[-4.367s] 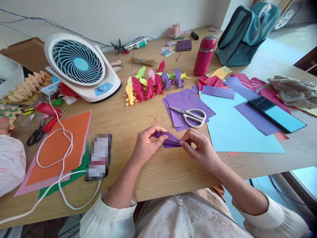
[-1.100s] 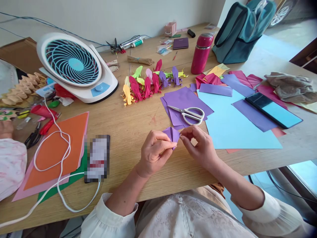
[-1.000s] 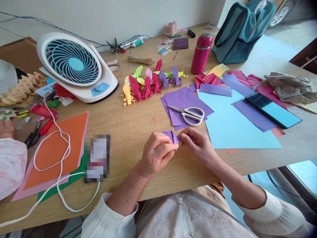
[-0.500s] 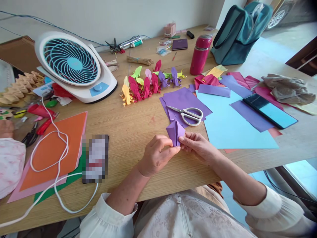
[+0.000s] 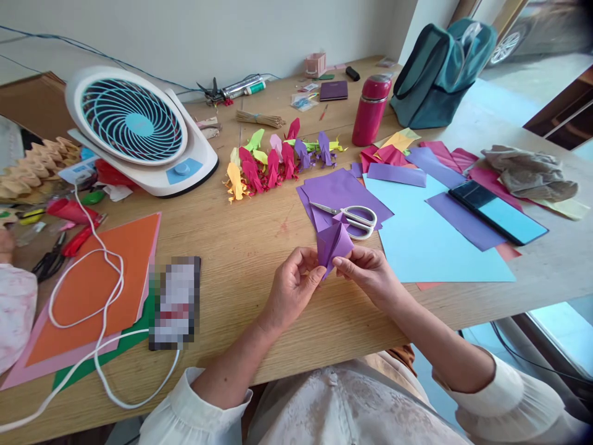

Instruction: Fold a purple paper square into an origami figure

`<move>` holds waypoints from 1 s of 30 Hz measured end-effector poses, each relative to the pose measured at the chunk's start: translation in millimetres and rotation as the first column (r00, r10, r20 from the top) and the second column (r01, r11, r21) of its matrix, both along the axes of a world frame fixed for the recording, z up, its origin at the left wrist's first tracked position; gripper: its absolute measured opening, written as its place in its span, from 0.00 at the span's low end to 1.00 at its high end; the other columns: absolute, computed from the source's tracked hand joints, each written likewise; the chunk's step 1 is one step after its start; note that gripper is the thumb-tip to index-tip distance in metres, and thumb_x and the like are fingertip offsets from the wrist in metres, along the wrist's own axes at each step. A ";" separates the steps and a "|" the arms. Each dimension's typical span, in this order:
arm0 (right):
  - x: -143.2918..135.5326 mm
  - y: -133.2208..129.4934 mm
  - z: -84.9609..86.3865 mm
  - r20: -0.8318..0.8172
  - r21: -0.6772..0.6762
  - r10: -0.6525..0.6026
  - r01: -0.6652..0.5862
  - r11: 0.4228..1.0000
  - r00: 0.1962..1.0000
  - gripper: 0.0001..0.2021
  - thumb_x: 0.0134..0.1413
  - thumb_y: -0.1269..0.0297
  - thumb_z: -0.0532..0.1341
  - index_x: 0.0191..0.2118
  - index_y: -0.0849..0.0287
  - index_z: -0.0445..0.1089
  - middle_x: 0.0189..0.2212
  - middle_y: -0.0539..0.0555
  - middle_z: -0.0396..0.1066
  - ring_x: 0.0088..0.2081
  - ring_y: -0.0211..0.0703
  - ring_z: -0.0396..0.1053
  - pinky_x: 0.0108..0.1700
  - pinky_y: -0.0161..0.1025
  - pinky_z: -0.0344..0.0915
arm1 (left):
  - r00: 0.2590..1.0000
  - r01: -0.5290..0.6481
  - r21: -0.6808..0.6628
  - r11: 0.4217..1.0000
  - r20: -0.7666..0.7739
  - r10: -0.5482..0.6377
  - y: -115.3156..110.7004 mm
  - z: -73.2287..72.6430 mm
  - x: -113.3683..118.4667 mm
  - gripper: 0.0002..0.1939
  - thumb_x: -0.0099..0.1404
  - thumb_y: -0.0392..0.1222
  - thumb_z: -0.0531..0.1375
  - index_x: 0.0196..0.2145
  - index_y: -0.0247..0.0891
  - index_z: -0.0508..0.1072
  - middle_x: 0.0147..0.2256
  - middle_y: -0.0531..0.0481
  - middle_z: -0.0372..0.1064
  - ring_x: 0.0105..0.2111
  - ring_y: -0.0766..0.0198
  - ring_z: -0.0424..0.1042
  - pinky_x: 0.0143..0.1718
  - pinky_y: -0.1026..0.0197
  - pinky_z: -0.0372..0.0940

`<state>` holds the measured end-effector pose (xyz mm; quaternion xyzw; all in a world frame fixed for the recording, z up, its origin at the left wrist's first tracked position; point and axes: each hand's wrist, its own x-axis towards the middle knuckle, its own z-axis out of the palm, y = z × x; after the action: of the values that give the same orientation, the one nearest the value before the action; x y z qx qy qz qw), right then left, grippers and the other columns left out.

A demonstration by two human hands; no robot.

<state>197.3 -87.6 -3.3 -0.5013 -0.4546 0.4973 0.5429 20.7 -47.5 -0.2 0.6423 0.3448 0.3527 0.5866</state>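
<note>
Wooden table (image 5: pixel 250 247), scissors (image 5: pixel 362 223) lying on purple sheets (image 5: pixel 340 185).
Near them, the left hand (image 5: pixel 293 285) and right hand (image 5: pixel 373 275) each pinch a folded paper (image 5: pixel 334 242) between thumb and fingers.

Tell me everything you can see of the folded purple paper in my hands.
The folded purple paper is matte, creased into layered flaps, with a gap down the side facing the camera and a peak at its far end. It narrows toward the near end, where the left hand and the right hand pinch it from either side. In view it overlaps the white-handled scissors and purple sheets beyond; whether it touches them is unclear. Its underside is hidden.
</note>
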 end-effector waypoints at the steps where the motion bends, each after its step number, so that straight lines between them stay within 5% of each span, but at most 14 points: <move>1: -0.6 0.1 -0.2 0.006 0.006 0.011 -0.011 1.000 1.000 0.20 0.50 0.46 0.69 0.23 0.58 0.70 0.20 0.49 0.68 0.23 0.35 0.60 0.27 0.36 0.58 | 1.000 0.019 -0.041 0.999 0.007 -0.019 0.5 -0.2 0.7 0.13 0.67 0.49 0.63 0.40 0.37 0.68 0.35 0.49 0.71 0.33 0.66 0.72 0.29 0.68 0.69; 9: -3.6 1.4 -3.4 0.001 0.007 0.031 -0.031 0.999 1.000 0.20 0.51 0.48 0.69 0.23 0.59 0.69 0.20 0.49 0.67 0.24 0.36 0.61 0.29 0.37 0.59 | 0.999 0.027 -0.122 0.992 -0.015 -0.029 2.7 -2.0 0.0 0.13 0.63 0.49 0.66 0.36 0.38 0.68 0.27 0.55 0.66 0.27 0.68 0.69 0.25 0.68 0.67; 14: -2.1 0.4 -0.1 -0.023 0.003 -0.010 0.010 1.000 1.000 0.19 0.53 0.48 0.68 0.26 0.58 0.69 0.21 0.46 0.63 0.24 0.34 0.58 0.28 0.35 0.57 | 0.993 -0.002 -0.014 1.000 -0.120 0.000 5.2 -7.5 -1.2 0.08 0.64 0.42 0.63 0.32 0.37 0.68 0.25 0.57 0.60 0.24 0.71 0.61 0.23 0.69 0.59; 20: -2.6 2.9 1.1 -0.088 0.058 -0.015 0.020 0.998 0.996 0.16 0.51 0.50 0.70 0.35 0.57 0.70 0.30 0.50 0.70 0.32 0.39 0.66 0.36 0.37 0.65 | 0.969 0.046 0.130 0.990 -0.246 -0.013 6.1 -6.3 -2.6 0.02 0.64 0.36 0.60 0.33 0.36 0.70 0.29 0.54 0.66 0.28 0.68 0.64 0.30 0.67 0.61; 30: -3.1 2.8 -8.3 -0.042 0.010 0.013 -0.012 1.000 0.999 0.17 0.52 0.50 0.69 0.28 0.59 0.69 0.26 0.49 0.67 0.30 0.39 0.63 0.35 0.38 0.63 | 0.960 0.082 0.121 0.989 -0.278 -0.045 4.3 -3.8 0.8 0.07 0.64 0.41 0.61 0.33 0.35 0.72 0.25 0.56 0.60 0.25 0.70 0.58 0.26 0.67 0.55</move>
<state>194.2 -84.8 -11.5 -0.4853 -0.4486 0.5090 0.5515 21.5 -43.2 -4.0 0.7328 0.3780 0.2632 0.5009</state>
